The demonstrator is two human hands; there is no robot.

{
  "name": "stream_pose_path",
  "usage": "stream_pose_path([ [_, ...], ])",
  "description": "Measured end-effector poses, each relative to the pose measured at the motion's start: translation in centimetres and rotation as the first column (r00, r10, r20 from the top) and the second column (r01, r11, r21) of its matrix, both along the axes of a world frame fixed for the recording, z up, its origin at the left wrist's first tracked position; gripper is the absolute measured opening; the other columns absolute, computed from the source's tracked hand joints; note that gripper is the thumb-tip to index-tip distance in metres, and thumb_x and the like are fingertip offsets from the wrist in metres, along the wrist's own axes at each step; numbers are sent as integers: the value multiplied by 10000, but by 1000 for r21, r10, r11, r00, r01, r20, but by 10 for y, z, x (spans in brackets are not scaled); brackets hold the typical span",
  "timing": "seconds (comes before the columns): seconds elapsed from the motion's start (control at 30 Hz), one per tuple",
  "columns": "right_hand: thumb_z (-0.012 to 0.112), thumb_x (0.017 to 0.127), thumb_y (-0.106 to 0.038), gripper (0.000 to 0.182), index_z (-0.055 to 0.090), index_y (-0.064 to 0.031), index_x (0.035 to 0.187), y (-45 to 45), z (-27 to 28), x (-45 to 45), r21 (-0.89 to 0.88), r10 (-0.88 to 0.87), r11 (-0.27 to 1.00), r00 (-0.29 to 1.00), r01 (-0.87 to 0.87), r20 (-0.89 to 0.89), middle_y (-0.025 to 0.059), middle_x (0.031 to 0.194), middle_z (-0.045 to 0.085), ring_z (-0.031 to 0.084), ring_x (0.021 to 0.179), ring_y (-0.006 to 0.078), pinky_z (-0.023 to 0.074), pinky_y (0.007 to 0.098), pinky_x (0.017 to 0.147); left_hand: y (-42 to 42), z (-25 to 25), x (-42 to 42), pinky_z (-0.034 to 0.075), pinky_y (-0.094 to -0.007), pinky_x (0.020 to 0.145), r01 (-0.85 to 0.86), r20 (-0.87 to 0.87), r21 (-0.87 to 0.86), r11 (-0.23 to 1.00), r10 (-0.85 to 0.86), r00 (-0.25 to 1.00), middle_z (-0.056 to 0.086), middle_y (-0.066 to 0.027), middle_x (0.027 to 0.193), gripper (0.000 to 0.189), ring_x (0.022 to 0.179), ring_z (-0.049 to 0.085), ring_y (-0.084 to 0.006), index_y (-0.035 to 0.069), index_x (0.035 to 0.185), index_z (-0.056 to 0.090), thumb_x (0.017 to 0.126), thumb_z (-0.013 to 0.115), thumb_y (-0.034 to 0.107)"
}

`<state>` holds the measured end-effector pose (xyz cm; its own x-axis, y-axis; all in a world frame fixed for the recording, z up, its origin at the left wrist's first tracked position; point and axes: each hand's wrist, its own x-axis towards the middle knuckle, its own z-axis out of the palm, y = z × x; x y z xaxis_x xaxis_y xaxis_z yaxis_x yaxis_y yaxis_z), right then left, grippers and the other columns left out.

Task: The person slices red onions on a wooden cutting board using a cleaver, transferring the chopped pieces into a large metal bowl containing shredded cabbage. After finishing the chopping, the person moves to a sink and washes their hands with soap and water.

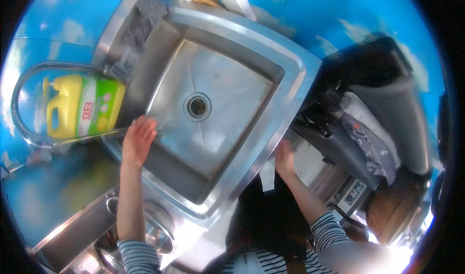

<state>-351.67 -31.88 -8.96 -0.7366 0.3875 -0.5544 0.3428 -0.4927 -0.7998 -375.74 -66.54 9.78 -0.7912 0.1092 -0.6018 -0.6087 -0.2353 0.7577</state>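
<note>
A stainless steel sink basin [218, 136] with a round drain [198, 107] lies before me; its bottom looks wet. My left hand [140, 139] is over the basin's left side, fingers stretched out and holding nothing. A thin, blurred stream from the curved metal faucet [21, 92] seems to reach its fingertips. Beside the faucet a yellow and green detergent jug [87, 105] with a pump top appears on its side in the picture. My right hand [285, 157] is blurred, just outside the sink's near rim, with nothing visible in it.
A grey cloth [149, 20] lies on the sink's back ledge. To the right is a black bin [392, 118] holding bags and wrappers. Shiny metal bowls [160, 230] sit at lower left, near a steel counter edge [72, 226]. Sky-patterned walls [308, 5] surround the sink.
</note>
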Motion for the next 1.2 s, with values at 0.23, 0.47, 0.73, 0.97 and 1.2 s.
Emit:
stream_pose_path([
  [0.23,536,857,-95,333,498,-30,1182,-43,-126,-16,269,760,179,306,-946,573,125,1132,554,543,1012,221,433,314,873,28,4,13,452,-345,885,-7,-134,-7,1000,7,991,572,-107,1168,352,1055,552,-223,62,1178,529,922,489,301],
  [0.47,554,846,-108,350,496,-33,1183,39,-191,33,280,491,17,252,-960,834,125,1121,561,548,1011,218,440,313,867,51,22,51,468,-344,873,-63,-212,-201,978,19,977,541,-131,1199,436,1041,551,-232,64,1244,477,906,515,337],
  [0.73,575,834,-124,371,494,-36,1185,61,-210,82,251,396,20,239,-968,887,126,1108,569,553,1009,213,448,312,861,64,27,72,509,-344,800,-140,-286,-221,965,74,956,577,-162,1106,397,948,603,-259,33,1190,480,910,517,313],
  [0.97,593,824,-138,389,492,-38,1187,65,-218,97,249,380,14,235,-969,895,126,1097,577,558,1007,210,455,312,855,68,24,83,492,-392,816,-51,-270,-177,983,2,963,549,-160,1136,397,971,581,-257,62,1204,464,906,522,317],
  [1.2,611,814,-151,409,490,-41,1188,69,-212,106,235,364,-10,216,-972,906,126,1086,584,563,1006,206,462,311,849,67,19,85,493,-365,834,-89,-261,-153,984,47,964,566,-187,1118,448,967,597,-285,24,1211,455,902,515,342],
])
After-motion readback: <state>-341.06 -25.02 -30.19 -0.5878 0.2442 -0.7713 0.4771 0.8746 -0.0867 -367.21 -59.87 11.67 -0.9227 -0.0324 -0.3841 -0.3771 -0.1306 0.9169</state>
